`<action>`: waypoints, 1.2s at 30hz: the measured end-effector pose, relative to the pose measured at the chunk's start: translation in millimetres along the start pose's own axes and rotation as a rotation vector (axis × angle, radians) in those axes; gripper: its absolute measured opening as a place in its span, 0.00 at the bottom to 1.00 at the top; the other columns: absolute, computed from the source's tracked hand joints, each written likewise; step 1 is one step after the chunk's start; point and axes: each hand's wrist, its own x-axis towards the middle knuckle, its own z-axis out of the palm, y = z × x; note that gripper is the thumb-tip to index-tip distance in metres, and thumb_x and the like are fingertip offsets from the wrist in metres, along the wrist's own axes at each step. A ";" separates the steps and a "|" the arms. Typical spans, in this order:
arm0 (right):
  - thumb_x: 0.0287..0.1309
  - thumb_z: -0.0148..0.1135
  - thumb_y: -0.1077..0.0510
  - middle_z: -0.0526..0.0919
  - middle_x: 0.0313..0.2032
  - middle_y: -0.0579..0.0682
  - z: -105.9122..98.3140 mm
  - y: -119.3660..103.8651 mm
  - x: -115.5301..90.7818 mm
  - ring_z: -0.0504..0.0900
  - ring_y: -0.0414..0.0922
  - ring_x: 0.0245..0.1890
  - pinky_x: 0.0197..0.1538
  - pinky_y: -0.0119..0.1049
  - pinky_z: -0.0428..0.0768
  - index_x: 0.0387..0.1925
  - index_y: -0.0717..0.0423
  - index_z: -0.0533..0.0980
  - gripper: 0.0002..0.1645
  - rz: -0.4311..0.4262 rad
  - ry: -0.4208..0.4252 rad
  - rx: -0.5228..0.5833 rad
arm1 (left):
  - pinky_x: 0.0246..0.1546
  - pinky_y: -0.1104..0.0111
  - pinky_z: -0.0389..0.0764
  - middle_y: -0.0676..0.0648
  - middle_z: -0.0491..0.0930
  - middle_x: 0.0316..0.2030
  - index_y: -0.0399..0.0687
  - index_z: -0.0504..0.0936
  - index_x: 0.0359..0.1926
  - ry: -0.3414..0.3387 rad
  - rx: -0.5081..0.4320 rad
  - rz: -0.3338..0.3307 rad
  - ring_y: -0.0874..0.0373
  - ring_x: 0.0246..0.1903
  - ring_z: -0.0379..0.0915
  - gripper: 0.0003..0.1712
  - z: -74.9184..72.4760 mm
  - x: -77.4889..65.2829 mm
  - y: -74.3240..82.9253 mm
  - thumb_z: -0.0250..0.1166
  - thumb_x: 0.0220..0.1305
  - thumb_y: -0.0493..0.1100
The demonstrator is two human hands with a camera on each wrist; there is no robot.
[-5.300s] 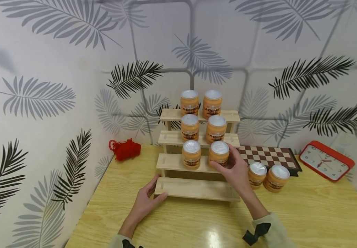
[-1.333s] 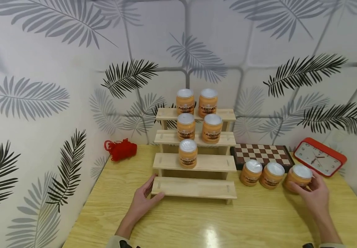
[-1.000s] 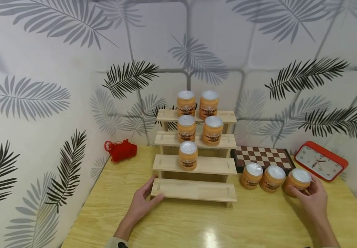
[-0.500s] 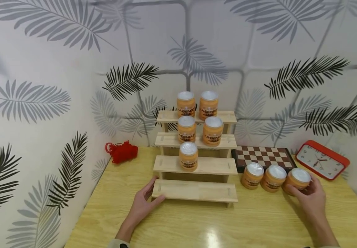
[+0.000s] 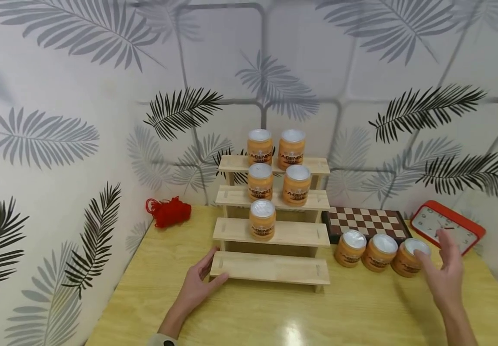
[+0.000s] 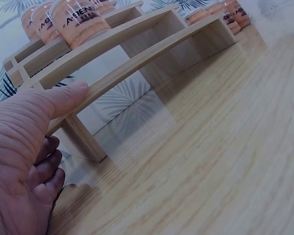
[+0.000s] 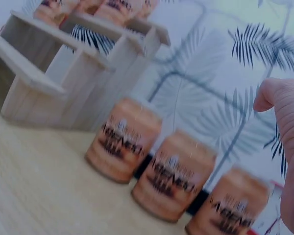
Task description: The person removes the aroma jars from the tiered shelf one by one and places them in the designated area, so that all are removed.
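Note:
A four-tier wooden display stand (image 5: pixel 270 266) stands mid-table. My left hand (image 5: pixel 197 283) grips the left end of its lowest tier, thumb on top and fingers curled beneath, as the left wrist view (image 6: pixel 19 152) shows of the hand. My right hand (image 5: pixel 445 276) is raised with fingers spread, holding nothing, just right of an orange can with a silver lid (image 5: pixel 406 259). That can ends a row with two matching cans, the middle can (image 5: pixel 380 254) and the left can (image 5: pixel 350 250). Several such cans sit on the upper tiers, one can (image 5: pixel 262 222) alone on the third.
Behind the row of cans lies a checkered board (image 5: pixel 366 221). A red-framed clock (image 5: pixel 448 228) leans back at the far right, partly behind my right hand. Red yarn (image 5: pixel 168 212) lies at the table's back left, and a leaf-patterned wall rises behind.
Earlier, my right hand took the right-hand can off the third tier and stood it at the row's right end. Now it has let go and lifted away. My left hand keeps its place.

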 end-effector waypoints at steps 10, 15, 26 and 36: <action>0.62 0.66 0.74 0.59 0.80 0.48 17.8 -50.8 -7.3 0.58 0.41 0.78 0.75 0.22 0.55 0.83 0.42 0.53 0.56 -0.095 -0.079 0.115 | 0.75 0.63 0.62 0.47 0.60 0.79 0.44 0.57 0.82 -0.011 -0.016 0.015 0.55 0.77 0.56 0.50 -0.4 -2.4 -0.7 0.74 0.68 0.45; 0.61 0.66 0.75 0.58 0.80 0.49 36.3 -66.5 -11.3 0.56 0.41 0.78 0.75 0.21 0.55 0.83 0.43 0.52 0.57 -0.131 -0.162 0.160 | 0.71 0.77 0.62 0.45 0.59 0.79 0.43 0.57 0.82 -0.015 -0.007 0.018 0.55 0.77 0.55 0.50 -2.4 -1.3 2.0 0.74 0.68 0.45; 0.61 0.68 0.75 0.65 0.77 0.50 77.5 -86.1 -25.6 0.66 0.36 0.72 0.69 0.20 0.65 0.82 0.50 0.57 0.53 -0.195 -0.333 0.211 | 0.76 0.56 0.60 0.48 0.59 0.79 0.46 0.56 0.83 -0.029 -0.017 -0.005 0.56 0.78 0.55 0.50 -2.7 -2.1 4.7 0.73 0.68 0.45; 0.61 0.71 0.72 0.64 0.77 0.54 105.7 -89.6 -34.7 0.63 0.35 0.75 0.70 0.22 0.66 0.82 0.50 0.58 0.53 -0.227 -0.454 0.181 | 0.75 0.66 0.61 0.49 0.59 0.79 0.46 0.57 0.82 -0.022 -0.012 -0.004 0.56 0.78 0.55 0.49 -2.5 -2.1 4.4 0.73 0.69 0.45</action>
